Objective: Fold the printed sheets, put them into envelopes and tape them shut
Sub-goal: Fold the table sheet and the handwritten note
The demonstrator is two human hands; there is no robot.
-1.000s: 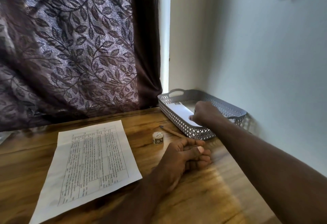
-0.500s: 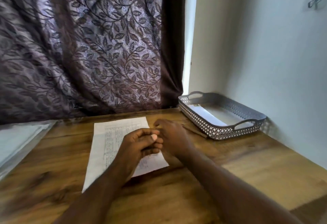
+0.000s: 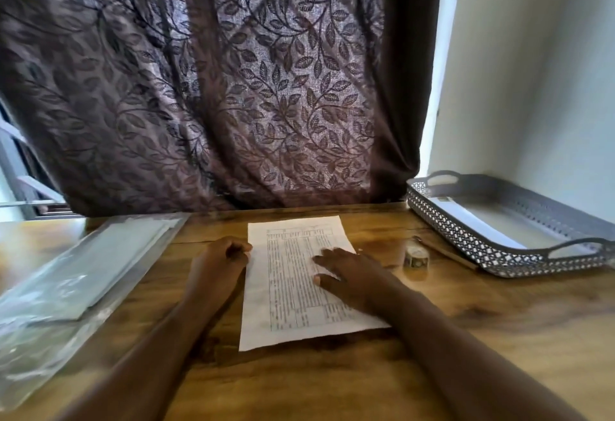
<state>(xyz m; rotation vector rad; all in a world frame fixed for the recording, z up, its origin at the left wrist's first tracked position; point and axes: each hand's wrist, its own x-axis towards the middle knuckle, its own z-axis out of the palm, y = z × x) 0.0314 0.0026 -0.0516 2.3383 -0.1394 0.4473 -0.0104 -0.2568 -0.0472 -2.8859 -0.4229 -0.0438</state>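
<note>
Wooden table [image 3: 332, 387], white printed paper sheet [image 3: 293, 291] flat and unfolded in the middle. Right hand [image 3: 352, 277] presses it, fingers spread; left hand [image 3: 219, 261] curls at its left edge, can't tell if pinching. I reckon the first fold's next: match the edges.

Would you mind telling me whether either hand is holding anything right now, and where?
The right hand rests flat on the printed sheet, gripping nothing. The left hand curls at its left edge; a pinch cannot be confirmed.

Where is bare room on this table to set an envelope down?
The table is bare in front of the basket, right of the printed sheet. Crowded: tape roll and pencil beside the basket, plastic packet at left.
</note>
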